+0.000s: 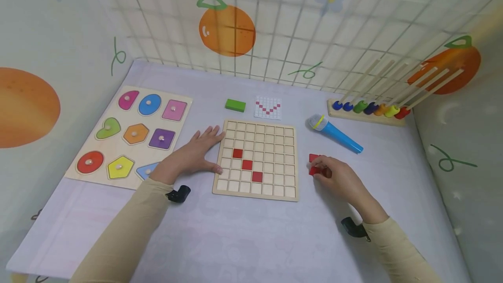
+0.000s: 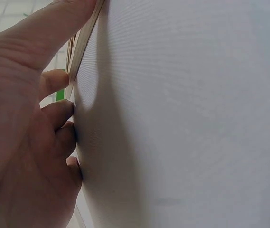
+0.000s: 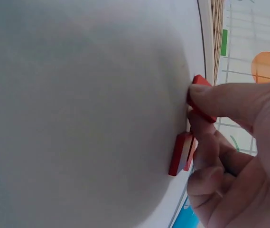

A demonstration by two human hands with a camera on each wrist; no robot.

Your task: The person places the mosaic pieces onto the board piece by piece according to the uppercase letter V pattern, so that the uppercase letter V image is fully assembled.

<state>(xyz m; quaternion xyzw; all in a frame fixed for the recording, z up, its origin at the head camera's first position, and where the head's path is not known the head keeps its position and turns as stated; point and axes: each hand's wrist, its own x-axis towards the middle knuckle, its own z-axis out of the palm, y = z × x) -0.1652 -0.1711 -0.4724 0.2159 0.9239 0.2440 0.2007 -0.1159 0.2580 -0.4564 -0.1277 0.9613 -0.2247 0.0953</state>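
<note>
A wooden grid board (image 1: 275, 187) lies at the table's middle, with three red tiles (image 1: 247, 164) set in a diagonal. My left hand (image 1: 204, 147) lies flat on the table, fingers straight, its fingertips and thumb against the board's left edge (image 2: 85, 38). To the right of the board my right hand (image 1: 320, 170) pinches a red tile (image 3: 201, 95) under the thumb. A second red tile (image 3: 182, 154) stands on edge against its fingers. Another loose red tile (image 1: 313, 157) shows just beyond the hand.
A shape puzzle board (image 1: 129, 134) lies at the left. Behind the grid board are a green block (image 1: 235, 105) and a pattern card (image 1: 268, 107). A blue toy microphone (image 1: 334, 133) and a bead rack (image 1: 367, 109) sit at the right. Wire mesh fences the back.
</note>
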